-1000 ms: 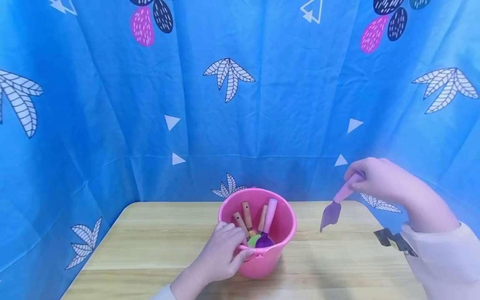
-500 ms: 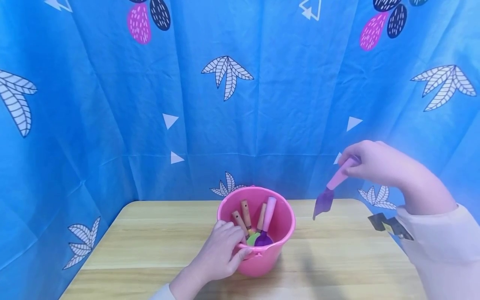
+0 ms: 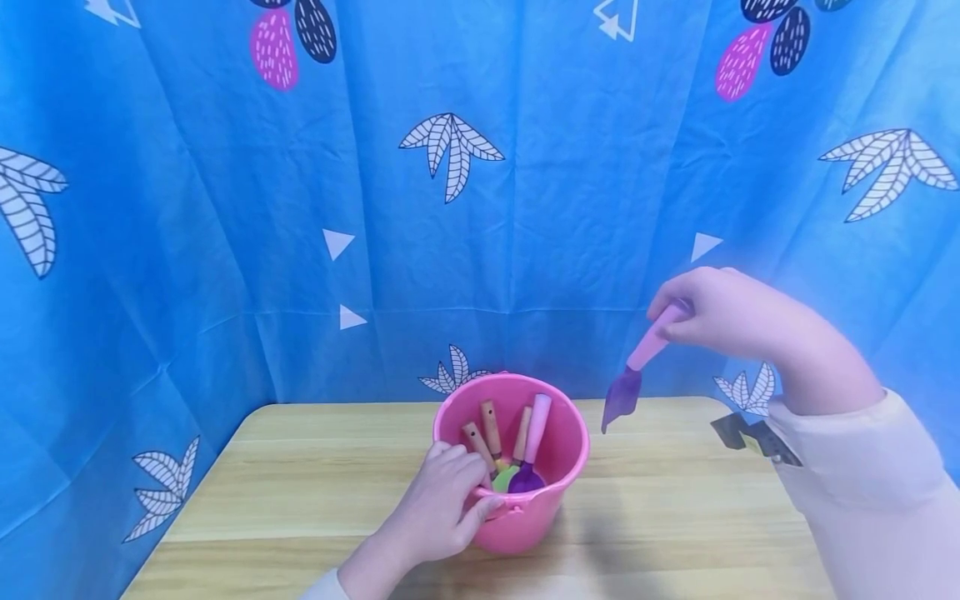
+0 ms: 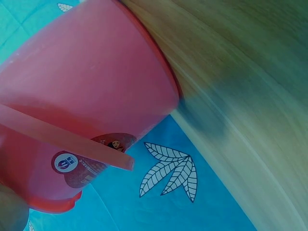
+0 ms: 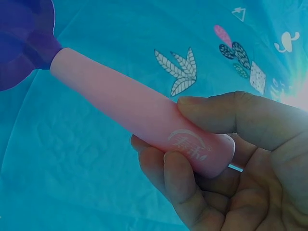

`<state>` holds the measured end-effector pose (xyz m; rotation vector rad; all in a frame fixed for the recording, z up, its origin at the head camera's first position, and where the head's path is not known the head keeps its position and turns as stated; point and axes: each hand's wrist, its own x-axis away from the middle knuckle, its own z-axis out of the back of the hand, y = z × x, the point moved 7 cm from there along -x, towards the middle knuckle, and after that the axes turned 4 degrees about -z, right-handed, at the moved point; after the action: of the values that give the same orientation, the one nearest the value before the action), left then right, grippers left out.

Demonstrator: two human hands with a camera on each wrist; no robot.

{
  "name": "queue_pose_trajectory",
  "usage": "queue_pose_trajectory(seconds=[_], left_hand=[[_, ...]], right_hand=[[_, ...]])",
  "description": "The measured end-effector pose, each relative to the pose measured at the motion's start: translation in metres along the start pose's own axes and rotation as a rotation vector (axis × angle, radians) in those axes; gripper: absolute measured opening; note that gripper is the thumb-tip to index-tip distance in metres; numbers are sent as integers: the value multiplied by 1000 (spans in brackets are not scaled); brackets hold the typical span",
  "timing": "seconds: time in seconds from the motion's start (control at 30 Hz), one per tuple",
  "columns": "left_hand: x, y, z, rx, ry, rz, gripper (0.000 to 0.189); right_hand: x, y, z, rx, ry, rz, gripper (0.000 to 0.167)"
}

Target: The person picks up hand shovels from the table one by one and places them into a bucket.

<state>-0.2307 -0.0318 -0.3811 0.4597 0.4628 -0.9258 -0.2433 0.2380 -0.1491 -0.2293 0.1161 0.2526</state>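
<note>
A pink bucket [image 3: 517, 529] stands upright on the wooden table. My left hand [image 3: 438, 504] grips its near left rim, thumb outside and fingers over the edge. Inside are several tools with wooden handles [image 3: 491, 429], a green head, and a pink-handled tool [image 3: 537, 429] with a purple head. To the bucket's right, up in the air, my right hand [image 3: 712, 312] pinches the end of a trowel [image 3: 637, 362], its purple blade pointing down and left. The right wrist view shows thumb and fingers round the trowel's pink handle [image 5: 115, 98].
Behind the table [image 3: 300, 467] hangs a blue patterned curtain [image 3: 585, 208], which also runs along both sides. In the left wrist view the bucket's carrying handle [image 4: 62, 137] hangs against its labelled wall.
My right hand has carried the trowel left and up, nearer to the bucket. The left hand has stayed on the rim, and the bucket has not moved.
</note>
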Motion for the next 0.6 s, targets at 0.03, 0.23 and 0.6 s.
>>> queue_pose_trajectory(seconds=[0.03, 0.23, 0.6], left_hand=[[0, 0, 0, -2, -2, 1, 14], [1, 2, 3, -5, -9, 5, 14], [2, 6, 9, -6, 4, -16, 18]], right_hand=[[-1, -2, 0, 2, -1, 4, 18], [-4, -15, 3, 1, 5, 35, 19], [-8, -39, 3, -38, -19, 69, 19]])
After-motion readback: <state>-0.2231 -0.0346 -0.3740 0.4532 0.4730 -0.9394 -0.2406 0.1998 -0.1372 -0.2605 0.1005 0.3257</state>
